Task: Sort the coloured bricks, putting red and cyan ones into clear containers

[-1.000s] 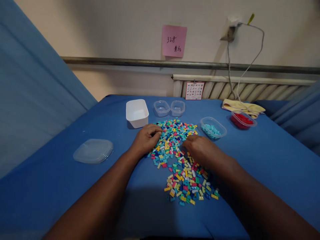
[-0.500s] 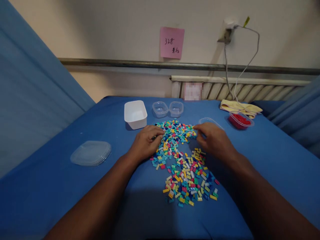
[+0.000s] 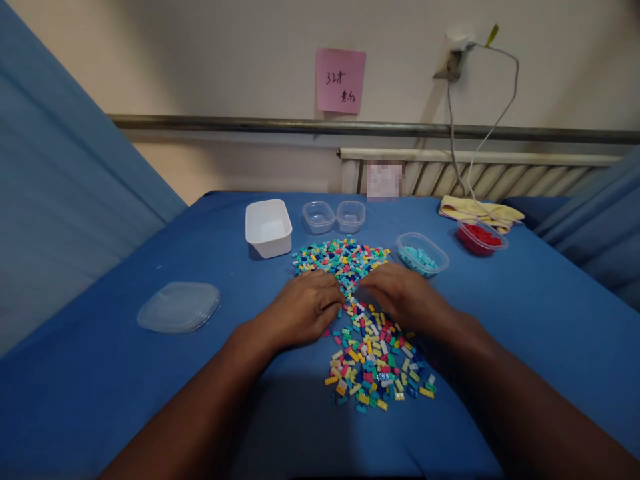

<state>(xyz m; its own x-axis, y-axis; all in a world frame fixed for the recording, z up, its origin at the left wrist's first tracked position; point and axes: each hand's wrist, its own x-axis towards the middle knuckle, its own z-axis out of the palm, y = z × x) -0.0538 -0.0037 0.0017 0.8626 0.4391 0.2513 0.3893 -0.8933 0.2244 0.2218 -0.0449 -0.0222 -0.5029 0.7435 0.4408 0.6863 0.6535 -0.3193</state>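
Observation:
A spread of small toy building bricks [image 3: 367, 357] in many colours lies on the blue cover, with a denser heap [image 3: 345, 255] behind. My left hand [image 3: 313, 305] rests at the left edge of the bricks, fingers curled together and tips among them. Whatever it may hold is hidden. Across from it, my right hand [image 3: 400, 293] reaches over the bricks from the right, fingertips pointing left. Motion blurs its fingers, and their undersides are out of sight. Just beyond it stands a clear tub [image 3: 437, 257] with light-blue bricks inside.
A white bin [image 3: 287, 233] and two clear tubs, one left [image 3: 320, 229] and one right [image 3: 351, 228], stand at the back. Red pieces fill another tub [image 3: 481, 237] beside a yellow cloth [image 3: 480, 210]. Clear lids [image 3: 180, 307] are stacked at left. A radiator [image 3: 430, 177] lines the wall.
Both hands have come nearer to me; my right hand has also moved left, uncovering the tub of light-blue bricks. The back heap now shows further to the left.

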